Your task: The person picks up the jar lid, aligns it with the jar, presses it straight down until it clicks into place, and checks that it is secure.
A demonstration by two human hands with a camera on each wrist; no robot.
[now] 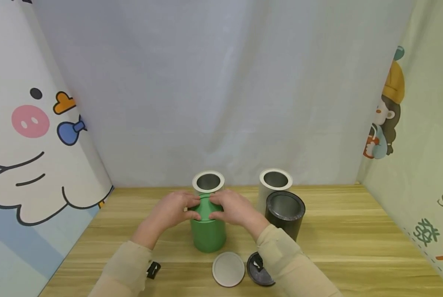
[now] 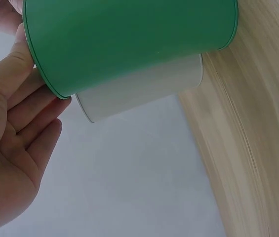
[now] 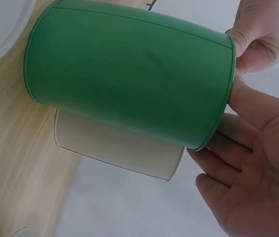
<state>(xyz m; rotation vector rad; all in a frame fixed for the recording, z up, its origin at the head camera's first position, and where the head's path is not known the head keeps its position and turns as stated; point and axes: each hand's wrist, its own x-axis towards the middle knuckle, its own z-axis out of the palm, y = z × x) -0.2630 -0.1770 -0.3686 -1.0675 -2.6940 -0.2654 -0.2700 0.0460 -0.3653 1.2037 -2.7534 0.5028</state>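
Note:
A green canister point(image 1: 209, 237) stands upright on the table with a green lid point(image 1: 205, 209) at its top. Reaching in from the left, my left hand point(image 1: 173, 212) touches the lid with thumb and fingertips. My right hand point(image 1: 236, 208) does likewise from the right, its thumb opposite the other one. In both wrist views the fingers look fairly straight, touching the canister's top rim, with palms uncurled. Directly behind the green canister is a white canister point(image 1: 208, 181) without a lid, partly hidden by it and my hands.
To the right stand a second lidless white canister point(image 1: 286, 181) and a lidless black canister point(image 1: 288, 222). On the wooden table point(image 1: 355, 239) nearer me lie a white lid point(image 1: 228, 270) and a black lid point(image 1: 256, 276), the latter partly behind my right sleeve. Cloth point(image 1: 169, 103) hangs behind.

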